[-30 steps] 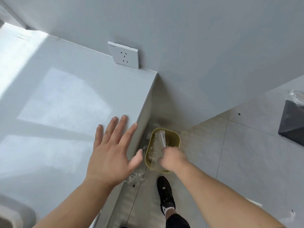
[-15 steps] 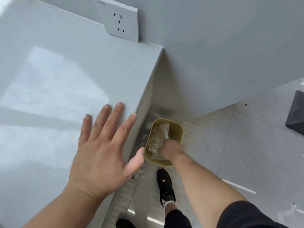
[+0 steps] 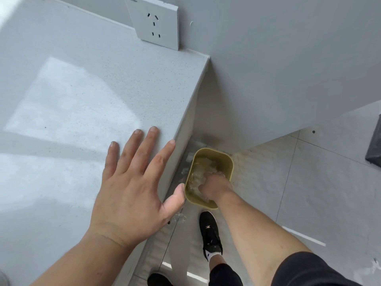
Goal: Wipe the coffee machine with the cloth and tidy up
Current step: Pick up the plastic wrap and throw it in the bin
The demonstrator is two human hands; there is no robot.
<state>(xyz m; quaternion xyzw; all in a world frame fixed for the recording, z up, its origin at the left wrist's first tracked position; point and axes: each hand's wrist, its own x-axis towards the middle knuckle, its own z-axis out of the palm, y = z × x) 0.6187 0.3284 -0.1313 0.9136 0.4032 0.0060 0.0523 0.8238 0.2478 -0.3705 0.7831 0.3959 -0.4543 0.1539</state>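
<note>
My left hand lies flat and spread on the pale grey counter, near its right edge, holding nothing. My right hand reaches down into an olive-yellow waste bin on the floor beside the counter. Its fingers are pressed into crumpled clear plastic wrap inside the bin; whether they grip the wrap is hidden. No coffee machine or cloth is in view.
A white wall socket sits at the counter's back edge against the grey wall. Bits of clear plastic lie on the tiled floor by the counter base. My black shoe stands just below the bin. A dark object lies at the far right.
My right hand has pushed deeper into the bin, pressing the plastic down. My head has leaned closer, so the counter, socket and left hand appear larger. The left hand stays flat.
</note>
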